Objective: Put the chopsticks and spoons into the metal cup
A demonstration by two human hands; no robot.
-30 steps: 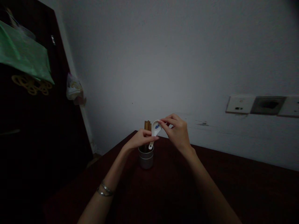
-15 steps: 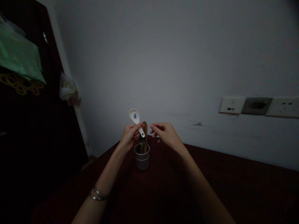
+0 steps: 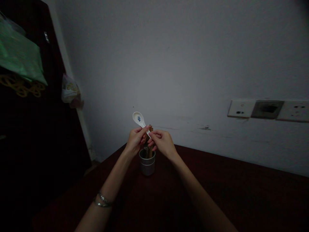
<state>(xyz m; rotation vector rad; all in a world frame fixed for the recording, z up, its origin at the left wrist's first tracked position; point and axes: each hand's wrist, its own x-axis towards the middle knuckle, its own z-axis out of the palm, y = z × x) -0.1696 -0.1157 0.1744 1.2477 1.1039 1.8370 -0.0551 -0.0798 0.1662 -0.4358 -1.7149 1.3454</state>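
A white soup spoon (image 3: 138, 119) with a blue mark in its bowl is held up above the table, bowl to the upper left. My left hand (image 3: 135, 140) is closed on the middle of its handle between thumb and fingers. At the handle's lower end, my right hand (image 3: 163, 142) pinches it with thumb and fingertips. Just behind and below both hands stands a grey cylindrical holder (image 3: 147, 168). Wooden chopsticks (image 3: 151, 152) and some metal cutlery stand upright in it, partly hidden by my fingers.
The dark red table (image 3: 207, 174) meets a pale wall (image 3: 169, 64) at the back. Wall sockets (image 3: 241, 108) are at the right. On the left is a dark door (image 3: 48, 129) with a green cloth (image 3: 21, 51) and a plastic bag (image 3: 69, 90) hanging by it.
My right hand has moved left and closed on the end of the spoon's handle. My left hand keeps its grip, and the spoon has tilted slightly further toward the left.
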